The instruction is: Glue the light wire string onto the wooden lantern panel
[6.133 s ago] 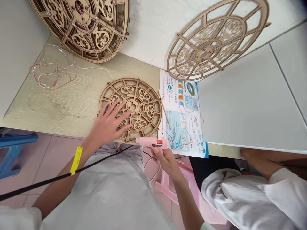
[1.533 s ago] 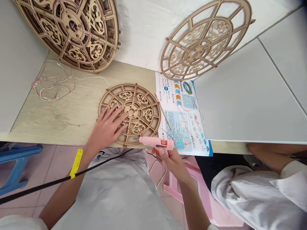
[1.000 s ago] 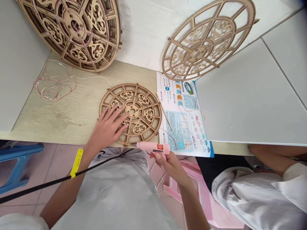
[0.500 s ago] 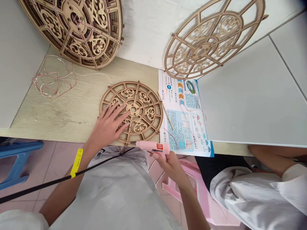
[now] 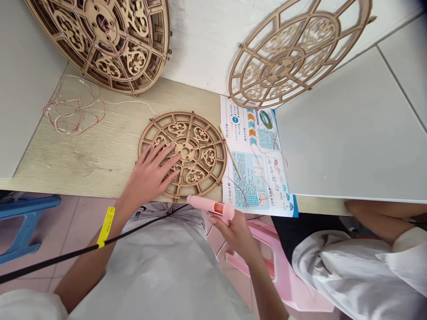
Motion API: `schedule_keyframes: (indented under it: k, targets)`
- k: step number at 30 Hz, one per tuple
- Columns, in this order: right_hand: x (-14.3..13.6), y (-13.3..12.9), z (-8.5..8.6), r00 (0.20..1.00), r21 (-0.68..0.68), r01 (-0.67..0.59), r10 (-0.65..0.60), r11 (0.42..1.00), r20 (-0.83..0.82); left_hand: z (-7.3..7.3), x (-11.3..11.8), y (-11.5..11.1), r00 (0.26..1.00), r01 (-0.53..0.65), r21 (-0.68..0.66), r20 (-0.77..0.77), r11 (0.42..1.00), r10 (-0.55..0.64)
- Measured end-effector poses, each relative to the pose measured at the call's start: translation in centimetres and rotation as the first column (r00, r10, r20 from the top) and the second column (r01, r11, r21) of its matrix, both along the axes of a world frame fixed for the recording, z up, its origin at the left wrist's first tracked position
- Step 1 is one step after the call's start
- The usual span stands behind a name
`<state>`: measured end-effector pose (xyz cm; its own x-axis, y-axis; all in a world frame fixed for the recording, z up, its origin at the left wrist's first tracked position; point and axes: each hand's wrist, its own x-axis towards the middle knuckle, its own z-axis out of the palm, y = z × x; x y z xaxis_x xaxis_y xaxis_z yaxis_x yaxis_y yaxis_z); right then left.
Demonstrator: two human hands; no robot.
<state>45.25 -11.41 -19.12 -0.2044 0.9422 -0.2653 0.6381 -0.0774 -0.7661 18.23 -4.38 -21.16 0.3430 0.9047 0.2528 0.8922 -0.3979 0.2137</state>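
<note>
My left hand lies flat, fingers spread wide, over the left part of an openwork wooden disc, which rests on the surface at the middle of its near edge. My right hand is wrapped around the handle of a pink hot glue gun, its nozzle pointing left along the disc's near rim; I cannot tell whether the tip touches the wood. Just right of the disc, a slim wooden stick lies on a printed sheet that overhangs the surface's near edge. A tangle of red and white wire sits toward the surface's left edge. At the far edge, a stack of wooden discs stands tilted on the left, and a larger-looking single disc leans against the wall on the right.
</note>
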Motion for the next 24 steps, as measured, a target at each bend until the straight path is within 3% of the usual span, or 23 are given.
schedule_keyframes:
  k: [17, 24]
  targets:
    - [0.4, 0.5, 0.0, 0.999, -0.003, -0.038, 0.038, 0.999, -0.005, 0.0, 0.0, 0.0, 0.999, 0.002, 0.008, -0.035, 1.000, -0.001]
    - [0.4, 1.4, 0.5, 0.995, 0.001, -0.095, 0.095, 0.995, -0.009, -0.3, -0.1, 0.0, 0.998, 0.000, 0.070, -0.070, 0.998, 0.005]
